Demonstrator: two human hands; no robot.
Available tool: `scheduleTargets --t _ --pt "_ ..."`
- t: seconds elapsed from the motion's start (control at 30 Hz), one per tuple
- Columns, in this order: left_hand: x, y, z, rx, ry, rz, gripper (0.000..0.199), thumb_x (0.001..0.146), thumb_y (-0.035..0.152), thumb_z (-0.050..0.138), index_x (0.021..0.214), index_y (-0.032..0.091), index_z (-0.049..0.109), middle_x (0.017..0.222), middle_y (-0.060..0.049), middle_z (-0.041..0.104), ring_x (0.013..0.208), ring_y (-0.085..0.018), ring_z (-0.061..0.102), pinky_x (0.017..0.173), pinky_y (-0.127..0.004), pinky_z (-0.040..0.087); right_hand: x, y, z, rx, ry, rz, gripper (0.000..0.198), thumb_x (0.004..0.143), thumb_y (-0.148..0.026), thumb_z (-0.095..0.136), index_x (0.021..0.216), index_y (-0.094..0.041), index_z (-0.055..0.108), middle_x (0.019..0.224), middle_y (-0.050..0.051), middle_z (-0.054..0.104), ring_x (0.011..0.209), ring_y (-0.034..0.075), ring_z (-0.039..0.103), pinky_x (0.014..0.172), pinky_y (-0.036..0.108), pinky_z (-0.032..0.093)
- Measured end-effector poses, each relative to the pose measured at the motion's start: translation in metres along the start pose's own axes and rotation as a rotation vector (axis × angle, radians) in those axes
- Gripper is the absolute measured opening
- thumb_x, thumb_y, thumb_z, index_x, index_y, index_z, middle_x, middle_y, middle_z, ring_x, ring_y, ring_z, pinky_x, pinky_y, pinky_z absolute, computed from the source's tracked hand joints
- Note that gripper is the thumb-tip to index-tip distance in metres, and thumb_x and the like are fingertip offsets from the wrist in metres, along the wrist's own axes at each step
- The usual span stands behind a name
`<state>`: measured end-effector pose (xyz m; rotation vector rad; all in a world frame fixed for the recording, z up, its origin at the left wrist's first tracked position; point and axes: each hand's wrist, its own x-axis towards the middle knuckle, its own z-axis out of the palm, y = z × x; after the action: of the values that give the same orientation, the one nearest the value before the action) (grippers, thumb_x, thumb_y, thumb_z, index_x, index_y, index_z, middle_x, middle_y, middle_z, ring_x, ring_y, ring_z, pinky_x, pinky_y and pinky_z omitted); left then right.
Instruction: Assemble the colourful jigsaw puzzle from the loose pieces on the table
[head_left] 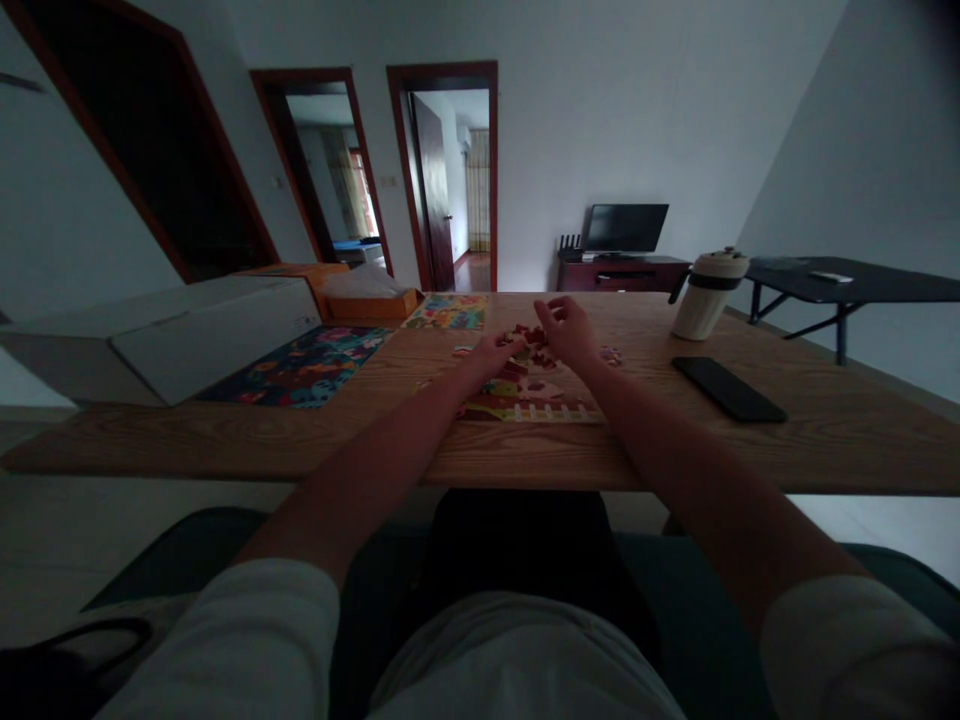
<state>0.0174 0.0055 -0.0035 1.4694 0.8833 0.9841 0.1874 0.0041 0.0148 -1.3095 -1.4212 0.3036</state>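
Observation:
A partly assembled jigsaw puzzle lies near the front edge of the wooden table, its lower strip showing a white fence. Just beyond it is a heap of loose red jigsaw pieces. At the heap's left side, my left hand has its fingertips closed on a puzzle piece, though the small piece is hard to make out. My right hand is raised over the heap's right side. Its fingers are bent, with a gap between thumb and forefinger, and nothing shows between them. A few more loose pieces lie right of my right wrist.
Left on the table are a long white box, a dark patterned sheet, an orange box and a colourful sheet. To the right are a black phone and a cream tumbler. A black folding table stands beyond.

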Motion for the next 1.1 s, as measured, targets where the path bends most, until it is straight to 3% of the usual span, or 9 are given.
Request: scheduleTargets --t 0.13,0.3,0.4,0.5,0.63,0.77,0.9,1.0,1.1 --pt "-0.003 0.000 0.015 -0.141 -0.140 -0.088 0.040 0.082 0.039 0.079 0.109 0.020 0.056 0.096 -0.009 0.073 0.066 -0.021 0.073 0.070 -0.039 0.061 -0.004 -0.003 0.008 -0.072 0.050 -0.044 0.043 0.093 -0.064 0.050 0.093 -0.022 0.059 0.080 0.006 0.067 0.076 0.022 0.064 0.072 0.032 0.047" --pt "-0.006 0.002 0.018 -0.202 -0.204 -0.129 0.028 0.085 0.025 0.074 0.104 0.019 0.055 0.093 -0.007 0.073 0.066 -0.021 0.074 0.072 -0.039 0.061 -0.008 -0.004 0.006 -0.129 0.055 -0.042 0.043 0.095 -0.064 0.045 0.092 -0.023 0.059 0.079 0.007 0.066 0.078 0.023 0.062 0.073 0.032 0.044" --pt "-0.007 0.001 0.018 -0.189 -0.216 -0.124 0.031 0.083 0.020 0.077 0.102 0.018 0.052 0.084 -0.006 0.073 0.065 -0.021 0.074 0.074 -0.039 0.061 -0.010 -0.005 0.006 -0.143 0.046 -0.028 0.044 0.094 -0.065 0.045 0.091 -0.023 0.059 0.078 0.007 0.065 0.079 0.024 0.062 0.074 0.033 0.043" --pt "-0.006 -0.001 0.019 -0.153 -0.176 -0.075 0.035 0.080 0.020 0.082 0.100 0.016 0.052 0.079 -0.006 0.073 0.065 -0.019 0.073 0.076 -0.040 0.061 -0.010 -0.006 0.009 -0.147 0.050 -0.048 0.044 0.095 -0.063 0.044 0.091 -0.023 0.060 0.080 0.008 0.065 0.079 0.024 0.061 0.074 0.034 0.043" --pt "-0.003 -0.001 0.017 -0.090 -0.046 -0.024 0.027 0.083 0.017 0.079 0.095 0.015 0.055 0.078 -0.005 0.072 0.065 -0.017 0.072 0.073 -0.037 0.062 -0.007 -0.004 0.008 -0.131 0.069 -0.123 0.042 0.097 -0.058 0.043 0.094 -0.021 0.063 0.086 0.008 0.068 0.079 0.023 0.061 0.076 0.034 0.045" --pt "-0.002 0.004 0.007 -0.045 0.105 0.008 0.022 0.086 0.017 0.076 0.098 0.016 0.058 0.083 -0.005 0.072 0.062 -0.014 0.070 0.067 -0.030 0.061 -0.002 0.005 0.000 -0.198 0.060 -0.330 0.045 0.095 -0.056 0.047 0.106 -0.017 0.067 0.103 0.013 0.070 0.097 0.027 0.063 0.090 0.042 0.046" --pt "-0.001 0.009 -0.003 -0.116 0.206 0.087 0.025 0.085 0.021 0.077 0.100 0.018 0.058 0.095 -0.006 0.072 0.071 -0.013 0.070 0.071 -0.028 0.060 -0.007 0.012 -0.002 -0.365 -0.138 -0.541 0.073 0.086 -0.063 0.061 0.136 -0.009 0.058 0.130 0.021 0.064 0.120 0.034 0.056 0.107 0.049 0.039" --pt "-0.001 0.009 -0.005 -0.139 0.240 0.094 0.025 0.084 0.020 0.076 0.101 0.018 0.058 0.098 -0.007 0.072 0.076 -0.015 0.071 0.073 -0.029 0.059 -0.012 0.010 0.004 -0.456 -0.264 -0.536 0.098 0.079 -0.068 0.067 0.151 -0.006 0.042 0.139 0.024 0.058 0.128 0.038 0.052 0.108 0.050 0.039" --pt "0.000 0.006 -0.003 -0.104 0.211 0.079 0.024 0.085 0.022 0.074 0.102 0.018 0.058 0.100 -0.008 0.072 0.075 -0.016 0.070 0.069 -0.029 0.059 -0.014 0.008 0.008 -0.536 -0.316 -0.481 0.104 0.080 -0.069 0.066 0.157 -0.007 0.032 0.142 0.024 0.055 0.130 0.039 0.051 0.107 0.050 0.041"
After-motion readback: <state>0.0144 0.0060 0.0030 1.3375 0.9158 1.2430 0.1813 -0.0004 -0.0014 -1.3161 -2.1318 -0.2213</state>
